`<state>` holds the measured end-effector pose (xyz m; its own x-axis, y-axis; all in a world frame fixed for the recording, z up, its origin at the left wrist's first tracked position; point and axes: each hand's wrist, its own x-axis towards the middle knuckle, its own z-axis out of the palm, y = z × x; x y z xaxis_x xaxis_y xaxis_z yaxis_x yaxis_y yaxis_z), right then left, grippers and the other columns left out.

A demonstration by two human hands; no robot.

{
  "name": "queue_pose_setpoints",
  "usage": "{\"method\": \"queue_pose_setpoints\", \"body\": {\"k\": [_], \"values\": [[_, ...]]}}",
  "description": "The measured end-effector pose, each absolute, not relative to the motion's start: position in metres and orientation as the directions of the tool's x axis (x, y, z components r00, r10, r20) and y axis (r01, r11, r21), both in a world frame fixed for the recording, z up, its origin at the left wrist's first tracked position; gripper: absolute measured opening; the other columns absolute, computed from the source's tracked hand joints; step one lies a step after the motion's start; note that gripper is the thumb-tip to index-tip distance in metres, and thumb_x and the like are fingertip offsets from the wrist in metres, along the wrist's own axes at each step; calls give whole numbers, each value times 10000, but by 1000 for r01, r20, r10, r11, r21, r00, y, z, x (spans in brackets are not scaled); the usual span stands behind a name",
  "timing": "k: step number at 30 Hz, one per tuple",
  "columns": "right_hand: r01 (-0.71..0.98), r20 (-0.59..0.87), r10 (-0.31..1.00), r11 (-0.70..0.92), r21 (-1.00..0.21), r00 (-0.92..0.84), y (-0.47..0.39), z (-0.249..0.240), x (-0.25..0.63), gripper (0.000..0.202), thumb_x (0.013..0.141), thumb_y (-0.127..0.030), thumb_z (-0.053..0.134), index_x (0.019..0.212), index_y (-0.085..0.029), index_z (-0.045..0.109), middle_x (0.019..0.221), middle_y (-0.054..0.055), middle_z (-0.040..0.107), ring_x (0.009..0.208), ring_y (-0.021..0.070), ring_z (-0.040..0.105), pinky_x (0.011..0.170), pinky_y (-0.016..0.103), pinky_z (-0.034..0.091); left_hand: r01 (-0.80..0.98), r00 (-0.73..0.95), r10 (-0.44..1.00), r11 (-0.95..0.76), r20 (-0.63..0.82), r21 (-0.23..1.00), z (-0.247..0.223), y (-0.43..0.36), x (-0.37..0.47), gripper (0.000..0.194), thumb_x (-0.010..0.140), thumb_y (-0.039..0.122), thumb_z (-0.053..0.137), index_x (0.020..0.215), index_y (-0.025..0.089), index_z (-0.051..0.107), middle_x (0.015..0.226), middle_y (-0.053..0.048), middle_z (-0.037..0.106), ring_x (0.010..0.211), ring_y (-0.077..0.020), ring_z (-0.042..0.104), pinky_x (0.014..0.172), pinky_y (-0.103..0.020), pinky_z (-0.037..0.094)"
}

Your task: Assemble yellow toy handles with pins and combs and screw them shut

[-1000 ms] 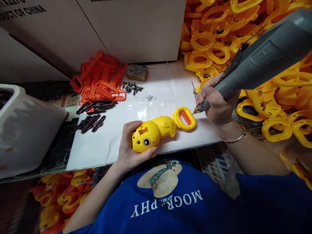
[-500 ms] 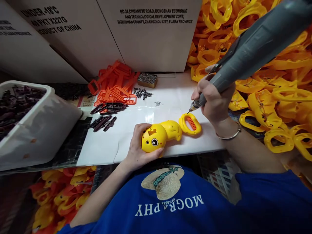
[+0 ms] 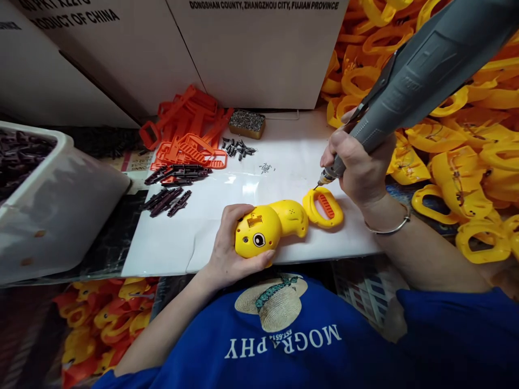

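My left hand (image 3: 232, 246) is wrapped round the head end of a yellow plastic duck toy (image 3: 290, 216), which lies on its side on the white work surface. One printed eye faces up, and a rectangular slot shows in the head. At its right end is a ring handle (image 3: 338, 210) with an orange ribbed trigger (image 3: 326, 206) inside. My right hand (image 3: 359, 162) grips a grey electric screwdriver (image 3: 405, 92), slanting down to the left. Its bit tip meets the upper edge of the ring handle; whether a screw is under it cannot be seen.
Small screws (image 3: 266, 168), short black parts (image 3: 239, 148), a screw-filled tin (image 3: 246, 124), orange trigger parts (image 3: 190, 129) and dark strips (image 3: 168, 201) lie on the white board (image 3: 162, 254). A white bin (image 3: 89, 200) stands left; yellow shells (image 3: 458, 167) pile up right; cartons (image 3: 259, 59) stand behind.
The view has shifted slightly, so the boxes and bin sit higher or further left. Both hands keep their holds, and the screwdriver tip stays at the same spot on the handle.
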<state>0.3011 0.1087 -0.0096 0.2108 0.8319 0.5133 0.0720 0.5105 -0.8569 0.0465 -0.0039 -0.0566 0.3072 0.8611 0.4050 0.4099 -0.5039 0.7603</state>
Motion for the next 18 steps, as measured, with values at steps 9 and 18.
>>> {"method": "queue_pose_setpoints", "body": {"k": [9,18], "values": [[63,482,855,480,-875,190,112,-13,298,523,736,-730,787,896,-319,505,617,-55,468,479,180,530,499,395,493,435,316,848,-527,425,730,-55,-4,46,702,757,415,838,1350,281,487,1229,-81,534,1107,-271,590,905,-460,575],[20,523,809,539,-842,269,107,-18,298,403,785,-632,786,971,-323,606,641,-61,536,469,155,535,517,382,528,412,318,841,-538,438,735,-59,-2,46,685,763,423,825,1335,277,478,1193,-69,535,1075,-255,596,899,-444,573]]}}
